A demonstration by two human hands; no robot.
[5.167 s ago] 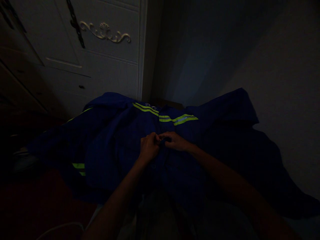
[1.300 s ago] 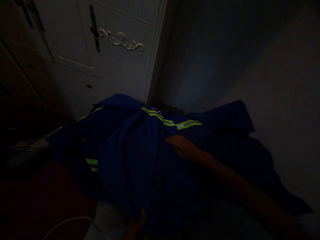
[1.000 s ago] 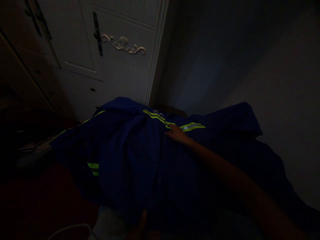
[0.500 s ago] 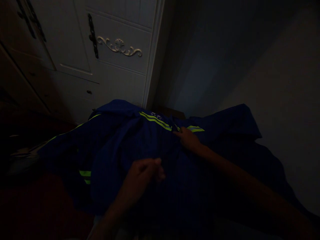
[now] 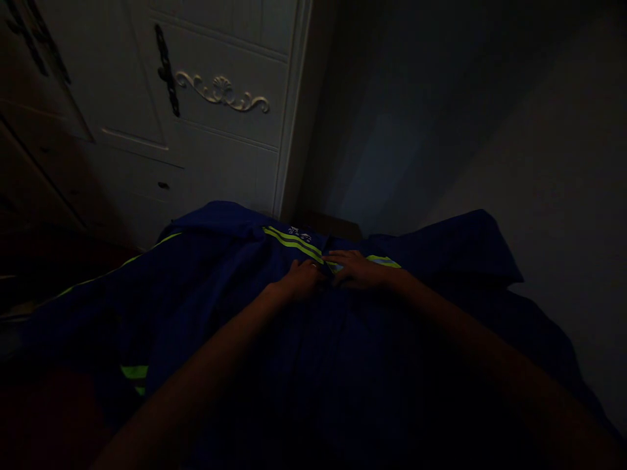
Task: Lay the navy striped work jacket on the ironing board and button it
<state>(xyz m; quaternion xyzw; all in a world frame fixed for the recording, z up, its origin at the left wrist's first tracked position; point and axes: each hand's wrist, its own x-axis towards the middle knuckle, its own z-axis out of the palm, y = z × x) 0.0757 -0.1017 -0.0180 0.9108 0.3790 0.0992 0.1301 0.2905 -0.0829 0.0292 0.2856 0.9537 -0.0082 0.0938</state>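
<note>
A dark blue work jacket (image 5: 235, 254) with yellow-green reflective strips lies spread out in front of me, white lettering above the chest strip. My left hand (image 5: 304, 279) is at the middle of its front, fingers curled on the cloth beside the strip's end. Right next to it, my right hand (image 5: 356, 269) holds the front edge between thumb and fingers, with the strip showing on both sides of that hand. Both hands almost meet. Darkness and the hands themselves hide the fingertips and the exact fastening between them.
Behind the jacket stands a pale wardrobe (image 5: 223, 140) with carved trim and dark handles. A plain wall (image 5: 539, 163) rises at the right. Dark red fabric or flooring (image 5: 53, 418) shows at lower left.
My left hand has moved up and forward from above the jacket to its front edge, beside my right hand. The right hand has shifted slightly left. The view has tilted a little.
</note>
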